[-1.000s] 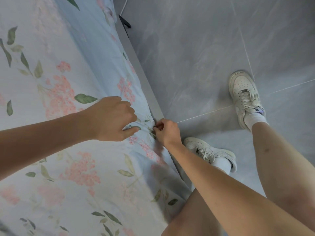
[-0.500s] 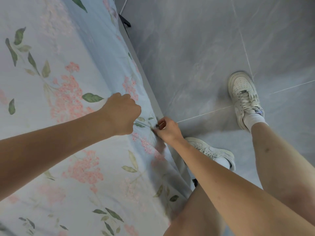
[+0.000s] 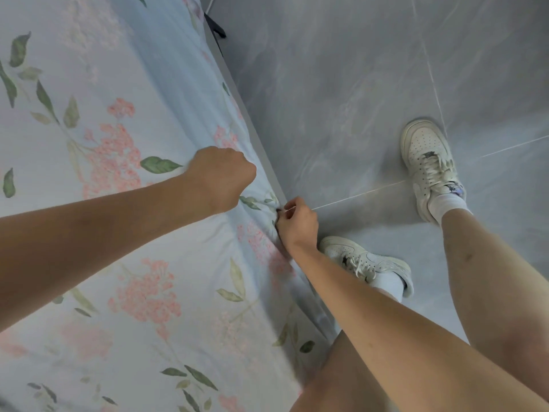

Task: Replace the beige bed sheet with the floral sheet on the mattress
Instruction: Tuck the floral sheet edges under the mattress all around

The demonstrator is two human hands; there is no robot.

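The floral sheet [image 3: 124,263], pale blue with pink blossoms and green leaves, covers the whole mattress top on the left and hangs over its right side. My left hand [image 3: 221,176] is a fist pressed on the sheet near the mattress edge, gripping the fabric. My right hand [image 3: 295,223] sits just past the edge, fingers pinched on the sheet's border where it folds down the side. The two hands are about a hand's width apart. No beige sheet shows.
A grey bed frame rail [image 3: 237,96] runs along the mattress side. Grey tiled floor [image 3: 341,84] lies to the right. My two white sneakers [image 3: 427,168] [image 3: 365,263] stand beside the bed, one close to the rail. A dark object [image 3: 217,26] sits by the frame far up.
My left hand has slid right toward the mattress edge and closed tighter into a fist. My right hand has stayed at the edge, still pinching the sheet's border.
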